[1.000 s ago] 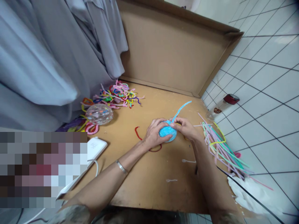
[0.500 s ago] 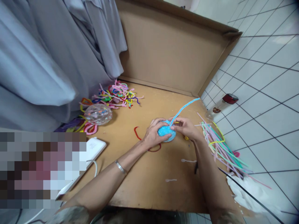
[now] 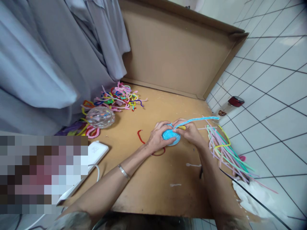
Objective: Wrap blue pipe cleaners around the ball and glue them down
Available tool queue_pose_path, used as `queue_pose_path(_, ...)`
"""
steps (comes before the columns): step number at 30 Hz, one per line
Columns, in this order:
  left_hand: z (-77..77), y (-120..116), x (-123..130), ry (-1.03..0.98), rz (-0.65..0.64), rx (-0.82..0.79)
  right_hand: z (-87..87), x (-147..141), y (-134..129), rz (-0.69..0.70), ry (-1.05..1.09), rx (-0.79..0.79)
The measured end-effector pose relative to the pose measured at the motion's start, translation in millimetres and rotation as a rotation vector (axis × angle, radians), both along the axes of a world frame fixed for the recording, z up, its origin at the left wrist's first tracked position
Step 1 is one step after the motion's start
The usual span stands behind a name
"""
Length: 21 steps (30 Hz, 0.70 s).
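I see a clear, bumpy globe [image 3: 100, 117] beside a tangle [image 3: 122, 95] of fuzzy stems. The left hand [image 3: 158, 136] cups a ribbed, rounded blue coil [image 3: 171, 137] above the tabletop [image 3: 144, 182]; the right hand [image 3: 189, 131] pinches a slim strand [image 3: 201, 119] at the coil's edge. Rightward, I see straight pastel stems [image 3: 224, 147] and a red-capped jar [image 3: 236, 102].

Blue coil [image 3: 169, 134] partly hidden
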State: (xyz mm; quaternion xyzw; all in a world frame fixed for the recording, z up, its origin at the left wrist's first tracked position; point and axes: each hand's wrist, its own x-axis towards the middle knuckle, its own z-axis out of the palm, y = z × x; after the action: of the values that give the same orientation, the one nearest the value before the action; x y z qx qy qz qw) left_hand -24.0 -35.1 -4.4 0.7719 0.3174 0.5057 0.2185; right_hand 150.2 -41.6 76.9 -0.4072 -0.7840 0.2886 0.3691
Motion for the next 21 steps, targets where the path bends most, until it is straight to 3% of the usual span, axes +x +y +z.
queue_pose_path(21,1.6,-3.6,3.7,0.045,-0.001,-0.038,7.4,-13.0,-10.0,-0.158,-0.384,0.09)
